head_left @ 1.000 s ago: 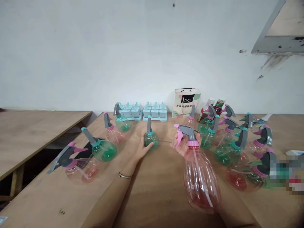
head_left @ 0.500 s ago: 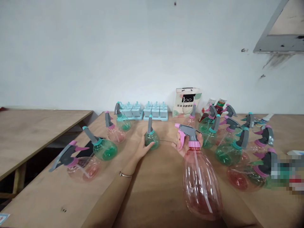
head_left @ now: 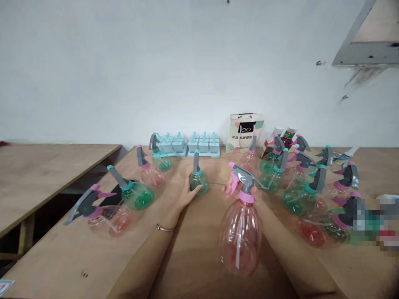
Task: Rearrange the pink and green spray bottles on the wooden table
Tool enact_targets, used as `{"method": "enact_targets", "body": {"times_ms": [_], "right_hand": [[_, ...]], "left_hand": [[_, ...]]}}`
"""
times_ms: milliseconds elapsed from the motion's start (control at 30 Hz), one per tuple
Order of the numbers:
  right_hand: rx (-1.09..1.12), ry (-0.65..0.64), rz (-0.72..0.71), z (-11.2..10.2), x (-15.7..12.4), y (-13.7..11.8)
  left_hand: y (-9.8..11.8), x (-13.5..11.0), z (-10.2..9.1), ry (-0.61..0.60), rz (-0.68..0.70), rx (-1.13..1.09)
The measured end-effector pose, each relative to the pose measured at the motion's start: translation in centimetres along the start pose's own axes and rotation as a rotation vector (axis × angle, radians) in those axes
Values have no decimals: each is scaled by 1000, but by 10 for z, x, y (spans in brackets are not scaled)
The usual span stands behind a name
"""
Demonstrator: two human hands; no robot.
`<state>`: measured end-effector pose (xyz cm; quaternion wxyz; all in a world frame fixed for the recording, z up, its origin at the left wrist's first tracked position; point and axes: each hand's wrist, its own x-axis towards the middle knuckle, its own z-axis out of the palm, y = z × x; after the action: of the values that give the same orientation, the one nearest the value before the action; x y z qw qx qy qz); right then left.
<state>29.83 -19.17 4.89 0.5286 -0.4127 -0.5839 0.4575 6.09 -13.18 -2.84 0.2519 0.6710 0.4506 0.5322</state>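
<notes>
My left hand is curled around the side of a small green spray bottle, thumb across its front, while the bottle stands on the table. Its grey sprayer head with a turquoise collar points up. My right hand grips a clear pink spray bottle at the neck, under its grey head with pink trigger, nozzle and collar. That bottle is close to me, and a white dip tube shows inside it. Part of the right hand is hidden behind the sprayer head.
Pink and green spray bottles line the left side. Several more, including a green one, crowd the right. Blue ice-pop moulds, a paper bag and sauce bottles stand by the wall. A second table is left, across a gap.
The pink spray bottle in my right hand has swung to the left and sits more upright, with its sprayer head tilted. My left hand stays on the green spray bottle.
</notes>
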Motion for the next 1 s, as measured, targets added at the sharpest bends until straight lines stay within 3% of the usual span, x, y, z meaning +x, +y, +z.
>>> {"method": "enact_targets", "body": {"times_ms": [233,467,667,800,1000], "right_hand": [[-7,8,-110,-18,33,-2],[-191,320,-206,-59,65,37],[-409,566,-260,-90,73,48],[-467,615,-264,-95,73,50],[-620,586,-288,-87,70,44]], "left_hand": [[13,2,-4,17,93,76],[20,2,-2,5,90,55],[11,1,-3,-27,61,69],[6,1,-5,-70,1,87],[15,1,-6,-85,-42,42]]}}
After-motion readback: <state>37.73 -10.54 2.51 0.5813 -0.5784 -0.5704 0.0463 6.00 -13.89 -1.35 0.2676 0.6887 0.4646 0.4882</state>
